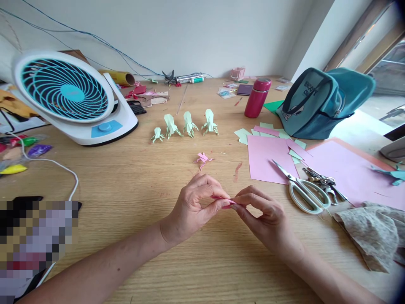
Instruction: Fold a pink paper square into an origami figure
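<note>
Between my two hands is a small piece of folded pink paper (228, 202), mostly covered by the fingers. My left hand (199, 200) pinches its left part between thumb and fingers. On the other side my right hand (262, 213) pinches the right end, fingertips nearly meeting the left ones. Just beyond them a pink folded-paper figure (203, 158) with thin legs lies on the wooden table (152, 261). Farther back stands a row of several pale green folded-paper insects (189, 124), the leftmost being the smallest.
White-handled scissors (308, 196) and a bunch of keys (325, 183) lie on pink paper sheets (268, 158) at the right. Behind are a red flask (257, 98) and a teal bag (319, 103). A fan (72, 93) stands left; a crumpled cloth (373, 236) lies front right.
</note>
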A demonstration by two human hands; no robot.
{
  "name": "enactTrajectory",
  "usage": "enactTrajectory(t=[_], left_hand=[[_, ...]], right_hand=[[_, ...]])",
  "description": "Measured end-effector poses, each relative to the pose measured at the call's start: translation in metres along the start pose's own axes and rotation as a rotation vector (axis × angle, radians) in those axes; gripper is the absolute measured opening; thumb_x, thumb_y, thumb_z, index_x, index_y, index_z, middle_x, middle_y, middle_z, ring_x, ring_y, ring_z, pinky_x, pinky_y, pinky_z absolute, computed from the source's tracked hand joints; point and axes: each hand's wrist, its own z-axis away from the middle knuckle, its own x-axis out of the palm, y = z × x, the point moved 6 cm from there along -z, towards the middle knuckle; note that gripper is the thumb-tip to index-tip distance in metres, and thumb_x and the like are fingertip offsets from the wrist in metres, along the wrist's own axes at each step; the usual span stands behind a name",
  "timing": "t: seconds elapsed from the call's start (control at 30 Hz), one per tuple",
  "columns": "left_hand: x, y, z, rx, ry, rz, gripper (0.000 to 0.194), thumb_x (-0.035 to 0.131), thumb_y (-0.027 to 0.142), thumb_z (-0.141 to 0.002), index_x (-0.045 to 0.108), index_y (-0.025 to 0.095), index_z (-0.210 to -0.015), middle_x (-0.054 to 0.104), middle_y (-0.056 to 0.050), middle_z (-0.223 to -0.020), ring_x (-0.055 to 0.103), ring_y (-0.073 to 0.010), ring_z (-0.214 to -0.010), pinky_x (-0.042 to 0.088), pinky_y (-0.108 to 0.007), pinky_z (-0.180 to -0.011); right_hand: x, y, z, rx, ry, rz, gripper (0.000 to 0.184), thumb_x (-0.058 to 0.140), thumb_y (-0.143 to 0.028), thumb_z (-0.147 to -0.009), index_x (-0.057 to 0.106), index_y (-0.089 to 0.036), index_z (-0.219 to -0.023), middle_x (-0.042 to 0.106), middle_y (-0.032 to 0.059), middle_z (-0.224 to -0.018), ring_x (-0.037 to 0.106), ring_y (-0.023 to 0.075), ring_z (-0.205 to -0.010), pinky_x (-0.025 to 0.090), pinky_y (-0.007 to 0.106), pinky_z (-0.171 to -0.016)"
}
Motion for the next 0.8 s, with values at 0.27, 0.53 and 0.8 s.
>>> enactTrajectory(t=[0.27, 0.53, 0.8], left_hand=[[0.004, 0.003, 0.003, 0.027, -0.009, -0.002, 0.010, 0.069, 0.016, -0.090, 0.073, 0.018, -0.081, 0.067, -0.003, -0.078, 0.062, -0.0139, -0.077, 0.050, -0.028, -0.077], [0.006, 0.009, 0.008, 0.141, -0.031, -0.060, 0.009, 0.064, 0.013, -0.091, 0.068, 0.020, -0.086, 0.066, -0.003, -0.084, 0.060, -0.0151, -0.082, 0.049, -0.029, -0.078], [0.010, 0.012, 0.013, 0.156, -0.015, -0.097, 0.012, 0.058, 0.009, -0.091, 0.059, 0.018, -0.085, 0.060, -0.002, -0.085, 0.057, -0.0147, -0.082, 0.048, -0.030, -0.078]], right_hand=[[0.000, -0.004, 0.001, -0.024, 0.030, 0.019, 0.011, 0.066, -0.013, -0.091, 0.067, -0.023, -0.094, 0.063, 0.0027, -0.084, 0.060, 0.0161, -0.076, 0.048, 0.030, -0.068], [-0.001, -0.009, 0.003, -0.070, 0.024, 0.017, 0.014, 0.064, -0.009, -0.091, 0.065, -0.022, -0.093, 0.062, 0.0037, -0.087, 0.060, 0.0167, -0.080, 0.049, 0.031, -0.068], [0.000, -0.015, 0.002, -0.114, 0.024, 0.054, 0.015, 0.062, -0.006, -0.090, 0.064, -0.020, -0.092, 0.058, 0.0038, -0.088, 0.058, 0.0164, -0.081, 0.047, 0.031, -0.068]])
